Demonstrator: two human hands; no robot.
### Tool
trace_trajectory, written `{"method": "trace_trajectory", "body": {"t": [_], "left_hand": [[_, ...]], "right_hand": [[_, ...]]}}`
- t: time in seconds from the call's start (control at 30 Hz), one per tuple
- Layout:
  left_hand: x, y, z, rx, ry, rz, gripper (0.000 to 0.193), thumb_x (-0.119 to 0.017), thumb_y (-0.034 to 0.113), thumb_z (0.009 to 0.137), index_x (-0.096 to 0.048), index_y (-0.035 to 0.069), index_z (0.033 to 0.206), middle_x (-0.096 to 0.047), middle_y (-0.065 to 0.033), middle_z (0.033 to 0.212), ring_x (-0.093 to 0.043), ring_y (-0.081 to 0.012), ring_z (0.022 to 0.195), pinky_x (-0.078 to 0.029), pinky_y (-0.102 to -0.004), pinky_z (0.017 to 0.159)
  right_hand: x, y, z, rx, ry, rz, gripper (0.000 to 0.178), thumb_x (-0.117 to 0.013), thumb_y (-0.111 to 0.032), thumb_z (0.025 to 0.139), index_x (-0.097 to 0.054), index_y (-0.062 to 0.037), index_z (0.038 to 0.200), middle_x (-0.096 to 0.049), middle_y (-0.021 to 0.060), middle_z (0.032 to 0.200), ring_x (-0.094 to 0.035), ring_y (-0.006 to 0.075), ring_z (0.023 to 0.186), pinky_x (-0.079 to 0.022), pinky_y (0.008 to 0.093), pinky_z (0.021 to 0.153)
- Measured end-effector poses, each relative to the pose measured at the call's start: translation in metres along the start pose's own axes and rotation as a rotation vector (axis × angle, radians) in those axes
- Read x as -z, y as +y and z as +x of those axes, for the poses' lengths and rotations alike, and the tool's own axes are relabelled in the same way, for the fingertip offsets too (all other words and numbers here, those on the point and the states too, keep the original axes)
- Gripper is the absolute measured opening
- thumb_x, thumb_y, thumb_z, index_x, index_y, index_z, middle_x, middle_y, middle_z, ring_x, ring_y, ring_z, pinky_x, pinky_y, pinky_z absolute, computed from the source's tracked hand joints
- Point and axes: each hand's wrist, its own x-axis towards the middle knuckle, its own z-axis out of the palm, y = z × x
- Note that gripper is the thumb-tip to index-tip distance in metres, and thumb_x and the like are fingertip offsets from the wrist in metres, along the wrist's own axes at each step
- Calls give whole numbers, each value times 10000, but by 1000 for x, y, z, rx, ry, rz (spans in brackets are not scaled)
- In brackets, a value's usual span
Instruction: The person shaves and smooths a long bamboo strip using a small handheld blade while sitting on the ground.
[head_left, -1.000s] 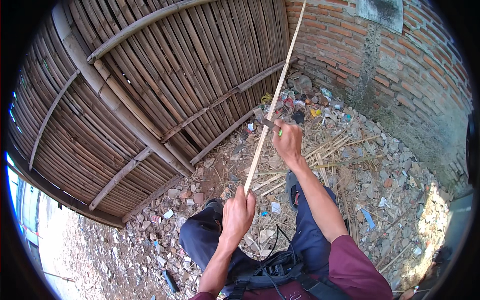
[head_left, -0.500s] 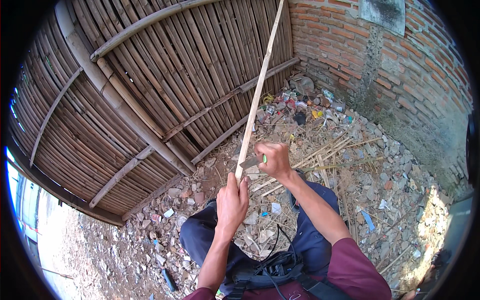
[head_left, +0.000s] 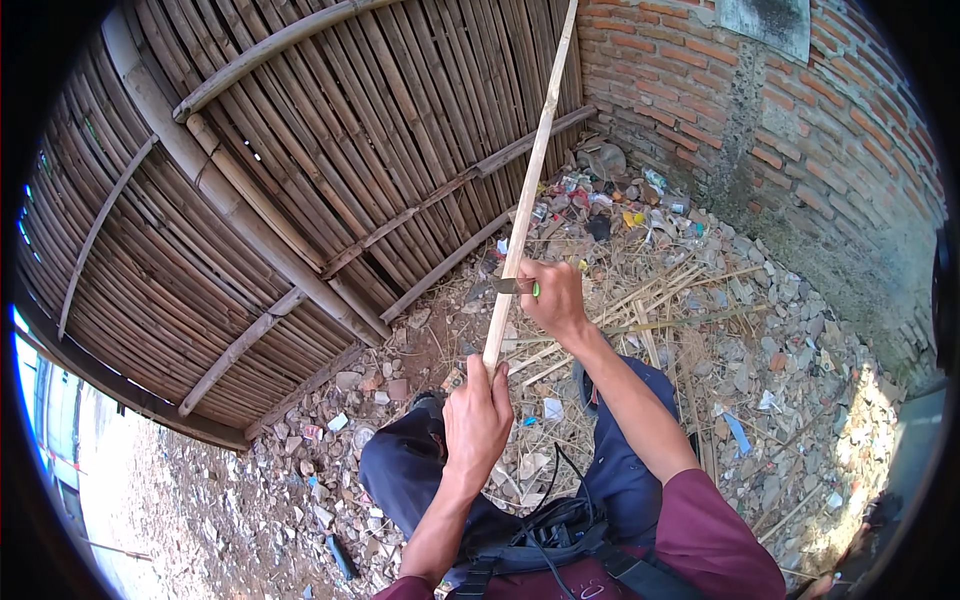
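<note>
A long pale bamboo strip (head_left: 534,180) slants up and away from me, its far end running out of the top of the view. My left hand (head_left: 477,415) is closed around its near end, thumb and fingers pinching the strip. Higher along the strip, my right hand (head_left: 556,299) grips a knife (head_left: 511,286) with a bit of bright green showing at its handle. The dark blade lies across the strip and touches it. Most of the handle is hidden inside my right fist.
A bamboo-slat wall (head_left: 330,150) rises at the left and a brick wall (head_left: 680,80) at the right. Litter (head_left: 600,215) is heaped in their corner. Loose bamboo strips (head_left: 660,300) lie on the stony ground beyond my knees. A dark bag with straps (head_left: 545,535) rests at my lap.
My right hand and the knife have moved up along the strip, away from my left hand. My left hand and the strip have shifted slightly to the right.
</note>
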Motion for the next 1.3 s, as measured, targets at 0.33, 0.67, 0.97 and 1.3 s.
{"method": "trace_trajectory", "body": {"t": [0.33, 0.67, 0.97, 1.3], "left_hand": [[1, -4, -3, -73, 2, 7, 253, -597, 228, 1082, -462, 21, 1030, -633, -279, 647, -652, -514, 613, -484, -606, 521], [-2, 0, -19, -64, -29, -11, 261, -604, 230, 1077, -454, 23, 1027, -616, -270, 618, -642, -513, 590, -477, -606, 517], [-2, -15, -41, -44, -103, -14, 275, -600, 245, 1081, -461, 19, 1006, -620, -266, 615, -640, -503, 574, -479, -595, 509], [1, -15, -38, -60, -62, -98, 294, -648, 239, 1066, -485, 12, 974, -618, -237, 614, -636, -485, 567, -464, -551, 502]], "right_hand": [[1, 2, -2, 182, 36, 1, 81, -655, -20, 796, -655, -87, 751, -705, 136, 683, -693, 323, 560, -513, 441, 510], [9, 21, 15, -70, 138, -3, 147, -575, -37, 857, -709, 0, 809, -648, 212, 636, -668, 374, 567, -479, 453, 537], [26, 37, 24, -170, 164, -15, 173, -616, -93, 879, -767, -19, 839, -668, 237, 648, -691, 392, 582, -518, 476, 580], [20, 30, 15, 55, 89, 14, 113, -655, -71, 819, -701, -6, 739, -669, 215, 629, -674, 372, 543, -512, 470, 562]]}}
